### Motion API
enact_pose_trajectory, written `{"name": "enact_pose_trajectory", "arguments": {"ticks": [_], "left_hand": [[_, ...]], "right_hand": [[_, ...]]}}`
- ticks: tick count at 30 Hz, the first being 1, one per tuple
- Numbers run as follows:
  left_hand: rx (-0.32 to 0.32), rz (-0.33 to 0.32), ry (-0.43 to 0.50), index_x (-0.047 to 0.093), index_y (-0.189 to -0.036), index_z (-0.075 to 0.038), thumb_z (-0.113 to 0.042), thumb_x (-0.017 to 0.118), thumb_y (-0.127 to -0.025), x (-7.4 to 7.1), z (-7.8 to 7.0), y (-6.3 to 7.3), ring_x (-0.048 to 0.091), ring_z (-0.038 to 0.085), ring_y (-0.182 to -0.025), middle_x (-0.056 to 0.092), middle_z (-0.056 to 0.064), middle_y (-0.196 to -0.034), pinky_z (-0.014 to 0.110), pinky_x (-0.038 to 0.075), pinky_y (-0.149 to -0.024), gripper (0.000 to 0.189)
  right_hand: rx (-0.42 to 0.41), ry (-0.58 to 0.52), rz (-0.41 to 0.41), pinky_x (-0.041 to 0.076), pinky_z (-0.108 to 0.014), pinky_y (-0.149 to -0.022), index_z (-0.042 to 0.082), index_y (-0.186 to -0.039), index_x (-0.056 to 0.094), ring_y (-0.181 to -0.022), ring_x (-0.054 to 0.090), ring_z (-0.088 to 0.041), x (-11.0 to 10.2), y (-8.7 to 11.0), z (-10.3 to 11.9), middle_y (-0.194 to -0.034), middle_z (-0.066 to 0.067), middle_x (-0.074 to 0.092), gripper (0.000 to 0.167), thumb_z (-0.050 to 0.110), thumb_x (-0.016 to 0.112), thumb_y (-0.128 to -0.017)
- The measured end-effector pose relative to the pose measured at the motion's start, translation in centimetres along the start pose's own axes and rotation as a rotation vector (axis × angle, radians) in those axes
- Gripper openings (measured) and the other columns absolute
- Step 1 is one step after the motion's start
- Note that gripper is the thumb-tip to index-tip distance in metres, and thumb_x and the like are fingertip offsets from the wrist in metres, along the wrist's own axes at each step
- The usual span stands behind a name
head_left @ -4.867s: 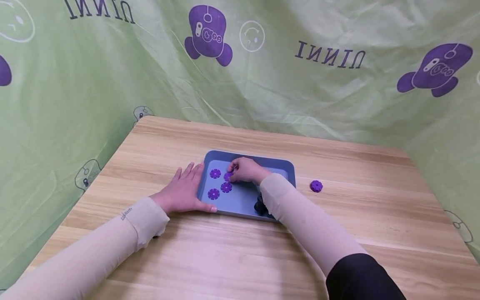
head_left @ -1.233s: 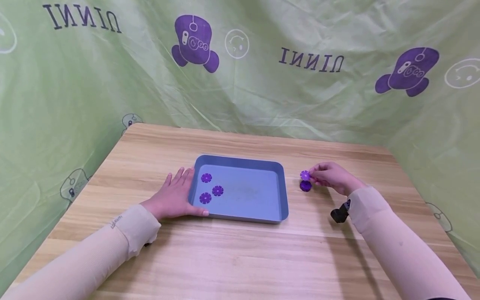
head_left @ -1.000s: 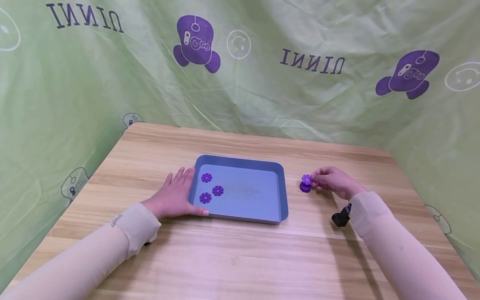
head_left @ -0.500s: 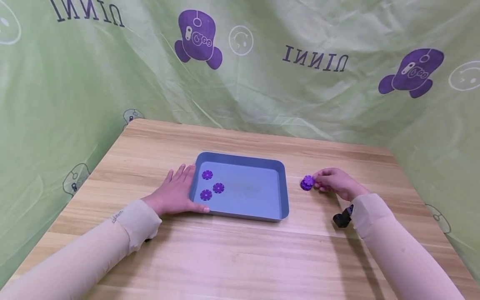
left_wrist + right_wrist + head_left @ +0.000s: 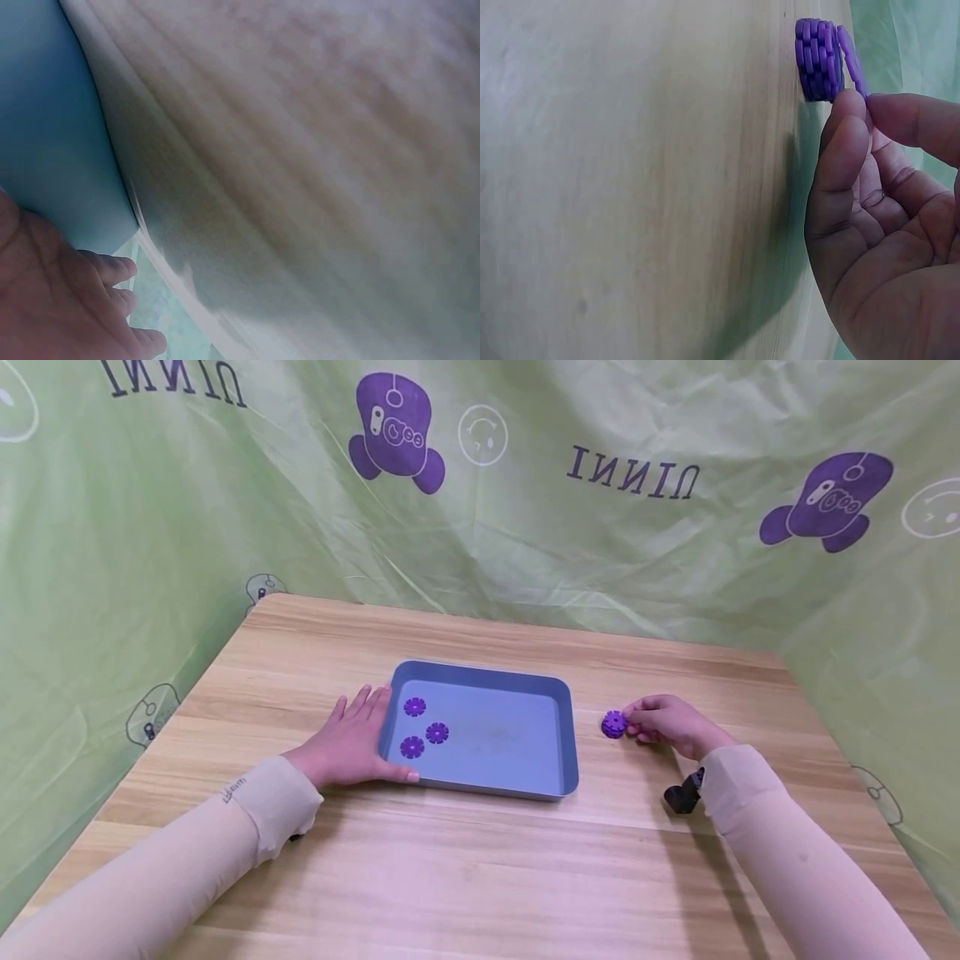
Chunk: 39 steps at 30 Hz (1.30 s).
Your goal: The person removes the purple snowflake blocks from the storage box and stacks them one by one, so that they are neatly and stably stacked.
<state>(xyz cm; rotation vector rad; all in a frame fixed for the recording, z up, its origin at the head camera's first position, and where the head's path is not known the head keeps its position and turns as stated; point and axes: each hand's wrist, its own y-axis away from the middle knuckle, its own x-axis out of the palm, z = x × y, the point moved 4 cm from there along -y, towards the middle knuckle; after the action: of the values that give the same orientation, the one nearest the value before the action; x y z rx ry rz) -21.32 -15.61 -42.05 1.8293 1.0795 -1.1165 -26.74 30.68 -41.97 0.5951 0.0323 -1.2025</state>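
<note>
At the left, the person's left hand (image 5: 348, 745) lies with fingers straight and thumb spread away from them, touching the near left corner of a shallow blue-gray tray (image 5: 517, 739) on a wooden table (image 5: 480, 868). Inside the tray's left part, three purple notched discs (image 5: 412, 747) lie flat and apart from one another. To the right of the tray, on the bare wood, stands a short stack (image 5: 816, 61) of similar discs. Over its top is a single disc (image 5: 850, 58), tilted; whether it touches the stack is hard to tell. Farthest right, the right hand (image 5: 670, 724) pinches that disc by its edge between thumb and fingertip. It looks like thin, stiff plastic: probably light, not especially fragile, perhaps slippery across its flat faces. The notched rim seems the best place to grip, on the side facing the hand, leaving the opposite edge free.
</note>
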Motion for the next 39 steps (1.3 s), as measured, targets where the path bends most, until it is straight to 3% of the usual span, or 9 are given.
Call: {"name": "enact_pose_trajectory", "arguments": {"ticks": [39], "left_hand": [[-0.005, 0.004, 0.021, 0.003, -0.160, 0.011, -0.080, 0.075, -0.071, -0.01, 0.11, -0.08, 0.001, 0.046, -0.155, 0.009, 0.030, -0.168, 0.063, 0.000, -0.122, 0.147]], "right_hand": [[0.019, 0.013, -0.010, 0.054, -0.021, -0.072, -0.009, -0.118, 0.059, -0.080, 0.060, -0.008, 0.20, -0.17, -0.32, -0.090, 0.000, 0.064, 0.023, 0.011, 0.052, -0.108]]}}
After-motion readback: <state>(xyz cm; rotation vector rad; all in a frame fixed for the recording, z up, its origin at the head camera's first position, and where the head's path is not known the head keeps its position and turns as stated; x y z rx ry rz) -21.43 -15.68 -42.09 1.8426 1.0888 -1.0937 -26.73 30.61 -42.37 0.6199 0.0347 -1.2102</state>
